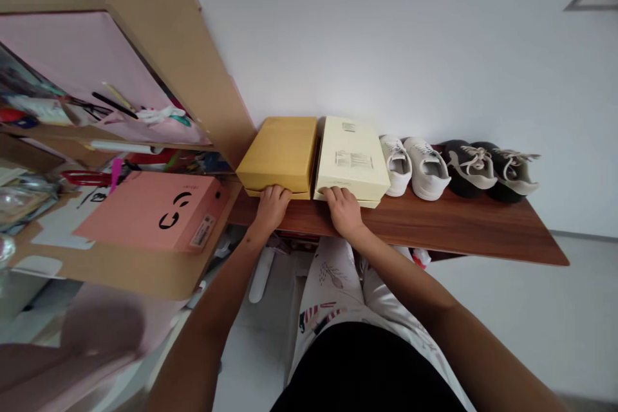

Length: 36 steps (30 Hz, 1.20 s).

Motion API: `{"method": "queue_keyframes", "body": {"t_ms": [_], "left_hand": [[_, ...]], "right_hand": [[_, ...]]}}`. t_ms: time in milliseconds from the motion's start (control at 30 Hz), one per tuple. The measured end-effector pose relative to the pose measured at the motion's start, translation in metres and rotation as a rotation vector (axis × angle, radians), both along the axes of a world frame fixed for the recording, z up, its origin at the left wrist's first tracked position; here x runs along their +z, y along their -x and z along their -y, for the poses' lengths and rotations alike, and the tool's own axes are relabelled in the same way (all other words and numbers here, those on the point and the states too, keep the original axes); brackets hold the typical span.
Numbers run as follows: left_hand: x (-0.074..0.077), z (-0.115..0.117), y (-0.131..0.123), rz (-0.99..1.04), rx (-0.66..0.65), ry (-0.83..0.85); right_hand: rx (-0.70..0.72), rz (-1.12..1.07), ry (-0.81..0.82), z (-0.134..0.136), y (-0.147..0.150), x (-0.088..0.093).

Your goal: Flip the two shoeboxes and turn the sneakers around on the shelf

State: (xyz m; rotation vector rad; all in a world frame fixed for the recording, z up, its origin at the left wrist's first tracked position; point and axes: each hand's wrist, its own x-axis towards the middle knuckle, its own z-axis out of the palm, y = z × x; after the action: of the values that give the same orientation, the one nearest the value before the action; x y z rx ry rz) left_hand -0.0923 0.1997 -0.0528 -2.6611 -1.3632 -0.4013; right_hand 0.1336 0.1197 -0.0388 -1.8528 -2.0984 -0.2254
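Note:
Two closed shoeboxes lie side by side on a reddish-brown wooden shelf [449,225]. My left hand [273,207] has its fingers curled against the front edge of the yellow shoebox [282,148]. On the cream shoebox [355,141], my right hand [344,209] grips the front edge near its left corner. The fingertips of both hands are partly hidden. A narrow gap separates the two boxes. To the right of the cream box sits a pair of white sneakers [427,174], followed by a pair of black and beige sneakers [470,167].
On the left, a pink box [159,209] lies on a cluttered desk [145,277]. A tan upright panel [188,45] stands beside the yellow box. Behind the shelf is a white wall [386,32]. A pink chair [96,328] is at the lower left.

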Motion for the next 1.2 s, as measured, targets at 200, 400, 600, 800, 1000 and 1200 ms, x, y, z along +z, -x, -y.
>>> {"method": "queue_keyframes", "body": {"t_ms": [200,400,600,800,1000,1200], "left_hand": [[-0.013,-0.018,0.002,0.054,-0.039,0.018],[-0.016,-0.027,0.001,0.153,-0.073,0.054],[-0.013,-0.029,0.001,0.16,-0.105,0.08],[-0.011,-0.031,0.003,0.138,-0.112,0.091],[-0.009,-0.028,-0.002,0.052,-0.043,0.044],[-0.016,-0.014,-0.008,0.047,0.089,-0.054]], "right_hand": [[0.012,0.032,0.065,-0.012,-0.008,-0.028],[0.022,-0.011,0.057,-0.01,-0.016,-0.036],[0.054,-0.042,0.06,-0.01,-0.02,-0.034],[0.057,-0.031,0.074,-0.006,-0.023,-0.029],[0.1,-0.033,0.09,-0.012,-0.024,-0.027],[0.1,-0.08,0.091,-0.01,-0.027,-0.029]]}}
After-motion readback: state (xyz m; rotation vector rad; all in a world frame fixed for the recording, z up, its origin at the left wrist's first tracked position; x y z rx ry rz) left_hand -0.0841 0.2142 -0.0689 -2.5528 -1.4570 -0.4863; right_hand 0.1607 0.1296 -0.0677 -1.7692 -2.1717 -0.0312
